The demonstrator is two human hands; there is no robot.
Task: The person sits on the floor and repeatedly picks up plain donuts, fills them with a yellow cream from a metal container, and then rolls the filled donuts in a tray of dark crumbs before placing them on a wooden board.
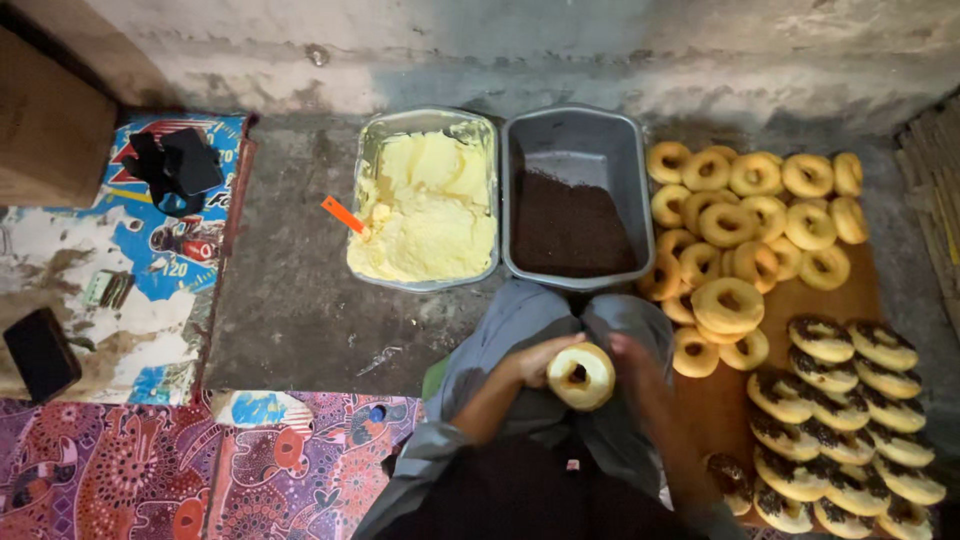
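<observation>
My left hand (535,360) holds a plain ring doughnut (581,376) over my lap, its hole facing up. My right hand (634,356) sits just right of the doughnut and touches its edge, blurred. In front of my knees stand a tray of pale yellow cream (425,205) with an orange-handled tool (343,214) stuck in its left side, and a grey tub (590,140) half filled with dark brown sprinkles (570,230).
A wooden board (800,300) at the right carries a heap of plain doughnuts (745,215) and rows of sprinkle-topped doughnuts (850,420). A dark phone (42,352) and black cloth (175,165) lie on worn mats at the left. A concrete wall (500,50) runs behind.
</observation>
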